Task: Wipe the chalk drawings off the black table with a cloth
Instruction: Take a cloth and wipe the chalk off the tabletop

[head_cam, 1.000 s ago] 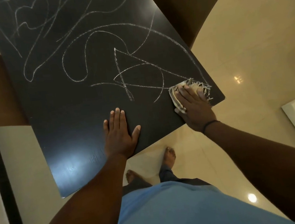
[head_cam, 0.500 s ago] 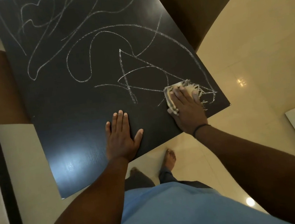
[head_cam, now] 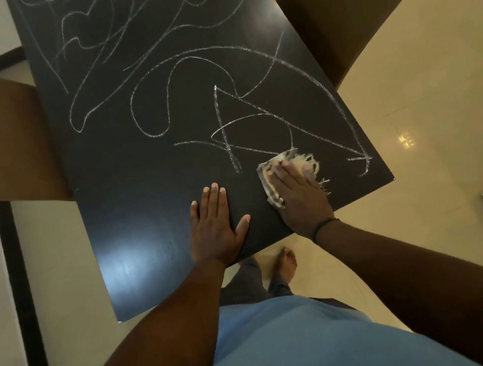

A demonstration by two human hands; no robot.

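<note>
Right hand point(head_cam: 297, 197): you pressed it flat, fingers together, on top of the cloth point(head_cam: 288, 167), pinning it to the table point(head_cam: 133, 195) near the front right corner. Nothing was pinched; the cloth was trapped under palm and fingers.

Left hand point(head_cam: 216, 226): you laid it open and empty, fingers extended, thumb spread, flat on the table at the front edge, just beside the right hand and apart from the cloth. It looked like a brace.

Cloth: pale, folded small, frayed threads loose on its right side. Judged soft, light and limp; it would bunch or slip out unless you kept the whole palm on it. Best held by downward pressure over its middle, with the fringe kept trailing.

Chalk drawings point(head_cam: 221, 125): white loops, a triangle-like figure and long scribbles covered the table from the far edge down to the cloth. A few short marks point(head_cam: 361, 163) lay by the right edge, near the front right corner. The strip along the front edge under your hands showed no chalk. Judged: most of the wiping was left to do.

Table: black, smooth, a glare patch near the front left corner; judged rigid and slightly slick.

Surroundings: a brown chair point(head_cam: 3, 134) at the left edge, another chair point(head_cam: 350, 14) at the right edge, pale floor tiles point(head_cam: 434, 85).
</note>
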